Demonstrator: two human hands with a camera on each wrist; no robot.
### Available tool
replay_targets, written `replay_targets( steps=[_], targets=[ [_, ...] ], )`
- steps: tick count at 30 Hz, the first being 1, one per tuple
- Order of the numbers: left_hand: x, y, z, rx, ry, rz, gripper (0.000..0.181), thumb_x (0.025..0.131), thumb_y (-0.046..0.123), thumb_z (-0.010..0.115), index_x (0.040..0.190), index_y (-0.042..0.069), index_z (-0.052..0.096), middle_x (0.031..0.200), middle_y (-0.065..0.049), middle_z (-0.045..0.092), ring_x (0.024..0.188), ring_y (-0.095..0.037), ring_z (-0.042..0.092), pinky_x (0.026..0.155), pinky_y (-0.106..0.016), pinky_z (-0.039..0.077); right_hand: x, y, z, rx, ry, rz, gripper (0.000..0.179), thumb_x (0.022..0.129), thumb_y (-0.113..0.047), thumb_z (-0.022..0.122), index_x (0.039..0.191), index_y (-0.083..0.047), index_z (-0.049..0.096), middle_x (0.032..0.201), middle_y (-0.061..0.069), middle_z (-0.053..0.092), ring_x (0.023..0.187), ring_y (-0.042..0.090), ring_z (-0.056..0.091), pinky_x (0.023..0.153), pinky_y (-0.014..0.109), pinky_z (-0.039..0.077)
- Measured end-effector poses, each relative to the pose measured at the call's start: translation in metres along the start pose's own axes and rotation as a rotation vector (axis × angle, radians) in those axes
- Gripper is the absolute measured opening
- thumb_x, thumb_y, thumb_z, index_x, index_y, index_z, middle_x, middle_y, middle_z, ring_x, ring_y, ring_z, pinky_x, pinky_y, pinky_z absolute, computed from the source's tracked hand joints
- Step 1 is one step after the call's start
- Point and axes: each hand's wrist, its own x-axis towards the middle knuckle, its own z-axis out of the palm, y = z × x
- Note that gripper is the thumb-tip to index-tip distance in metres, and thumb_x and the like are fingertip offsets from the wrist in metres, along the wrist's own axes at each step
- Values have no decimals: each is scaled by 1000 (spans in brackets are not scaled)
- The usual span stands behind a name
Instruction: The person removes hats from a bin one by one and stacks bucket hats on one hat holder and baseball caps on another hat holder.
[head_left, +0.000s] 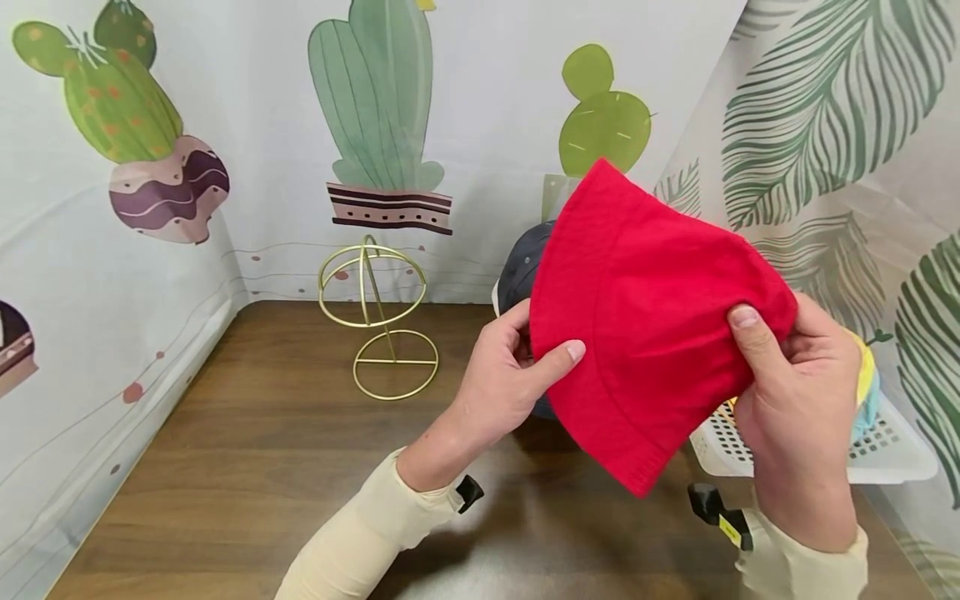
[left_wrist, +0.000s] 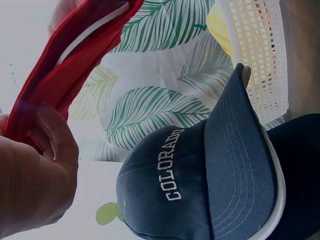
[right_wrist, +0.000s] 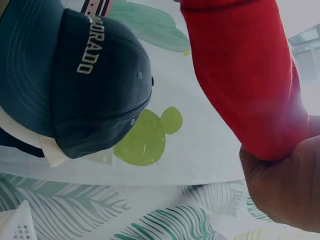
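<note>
A red bucket hat (head_left: 660,308) is held up above the table, folded flat and tilted. My left hand (head_left: 498,375) pinches its brim, thumb on the near side. My right hand (head_left: 802,400) grips the crown at the other end, with the thumb pressed on the fabric. In the left wrist view the red hat (left_wrist: 75,70) is seen edge-on, with a pale strip inside its fold. Behind it is a dark blue cap (head_left: 522,265), mostly hidden in the head view. Both wrist views show that cap (left_wrist: 175,185) upright, with white lettering reading COLORADO.
A gold wire stand (head_left: 393,361) with a round base and ringed top is left of the hands on the brown wooden table (head_left: 300,467). On the right sits a white perforated basket (head_left: 896,458) containing yellow and light blue fabric (head_left: 866,408). Plant-printed cloth (head_left: 495,108) hangs behind.
</note>
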Motion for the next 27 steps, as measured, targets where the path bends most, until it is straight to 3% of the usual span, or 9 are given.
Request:
replay_targets(
  steps=[8, 12, 16, 21, 24, 27],
  targets=[
    [0, -1, 0, 48, 26, 78, 26, 96, 3, 69, 121, -1, 65, 104, -14, 71, 90, -21, 73, 78, -34, 64, 3, -2, -1, -304, 12, 141, 28, 96, -1, 75, 120, 12, 69, 101, 19, 73, 82, 23, 74, 75, 27, 63],
    [0, -1, 0, 75, 51, 121, 25, 95, 3, 70, 119, -1, 66, 102, -13, 71, 89, -25, 72, 75, -34, 63, 3, -1, -2, -421, -3, 154, 27, 96, -5, 76, 120, 6, 71, 104, 16, 73, 84, 21, 71, 75, 23, 62],
    [-3, 3, 1, 112, 79, 176, 24, 94, 4, 70, 117, -1, 66, 100, -13, 72, 85, -28, 72, 73, -35, 63, 1, 1, -1, -558, -33, 81, 33, 97, -3, 74, 130, -1, 69, 116, 14, 72, 95, 21, 69, 83, 18, 60],
    [-7, 7, 3, 169, 109, 246, 19, 94, 5, 69, 111, -1, 65, 94, -12, 71, 78, -27, 71, 68, -35, 62, -6, 1, 9, -815, -11, -81, 41, 97, -3, 71, 137, -7, 63, 128, 0, 66, 119, 19, 61, 101, 19, 52],
    [-9, 10, 4, 219, 133, 285, 17, 93, 7, 69, 108, 1, 64, 90, -9, 71, 75, -24, 70, 65, -35, 61, -15, 0, 15, -777, -33, -202, 37, 93, 2, 72, 129, 4, 64, 120, -1, 66, 112, 19, 61, 98, 22, 52],
    [-12, 12, 6, 274, 153, 324, 14, 93, 9, 69, 104, 3, 64, 85, -6, 69, 71, -20, 69, 62, -35, 60, -26, -1, 23, -611, -165, -283, 31, 91, 10, 68, 120, 18, 62, 107, 6, 67, 95, 20, 63, 88, 23, 54]
  ],
)
